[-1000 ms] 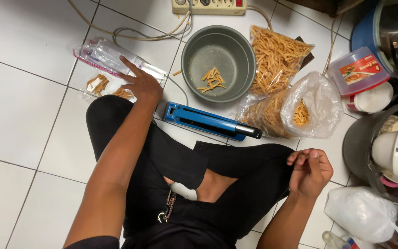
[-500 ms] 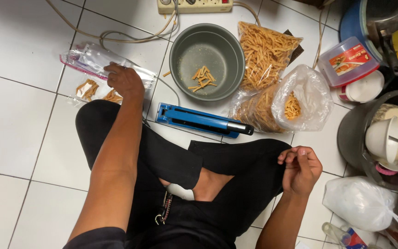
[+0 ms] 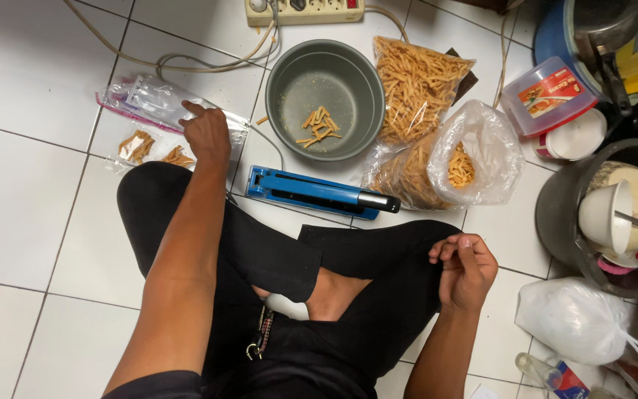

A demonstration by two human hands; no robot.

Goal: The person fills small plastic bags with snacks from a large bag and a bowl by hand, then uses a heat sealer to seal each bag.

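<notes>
Head view, looking straight down on a person sitting cross-legged on white floor tiles. Nearest, at about four o'clock, the right hand rests on the right knee, fingers curled loosely inward, holding nothing that shows. The left arm stretches out to ten o'clock, where the left hand lies palm-down with fingers bent on a stack of clear plastic pouches, pressing on the top one rather than gripping it; whether a finger has slipped under an edge I cannot tell. Just beside that hand, at nine o'clock, lie two small filled snack packets. Ahead of the knees, at twelve, a blue impulse bag sealer sits crosswise within easy reach, its cord running off towards the power strip at the far edge. Beyond it stands a grey metal pot with a few fried snack sticks, and at one o'clock an open bag of sticks leans against a fuller one.
</notes>
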